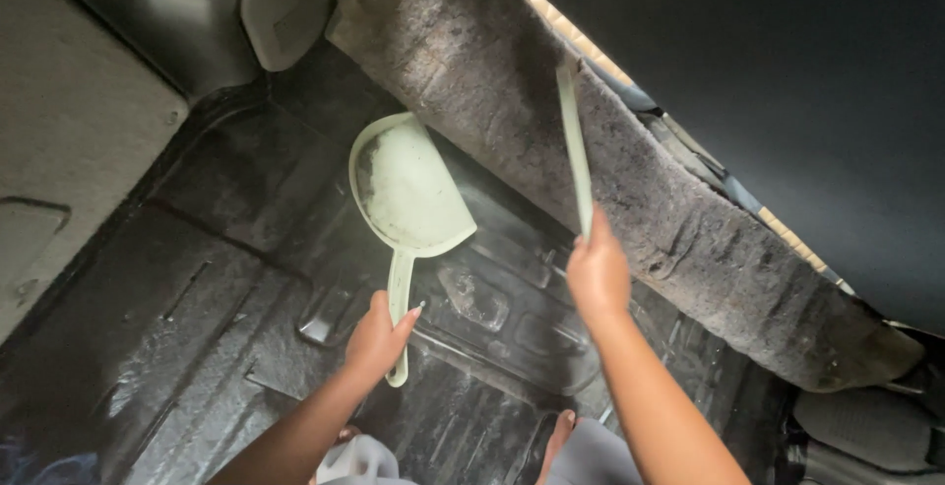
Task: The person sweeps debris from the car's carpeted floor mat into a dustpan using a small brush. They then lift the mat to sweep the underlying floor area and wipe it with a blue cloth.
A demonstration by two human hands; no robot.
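We're gripping the pale green dustpan (pixel 409 190) by its handle with our left hand (pixel 374 339), keeping it flat on the black floor mat (pixel 197 288) to catch dirt, while our right hand (pixel 597 273) is closing around a thin brush handle (pixel 574 145) by the rolled-back grey carpet (pixel 591 150).

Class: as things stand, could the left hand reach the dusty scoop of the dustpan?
Probably yes. The left hand already holds the handle of the dustpan, and only bare black floor lies beside it.
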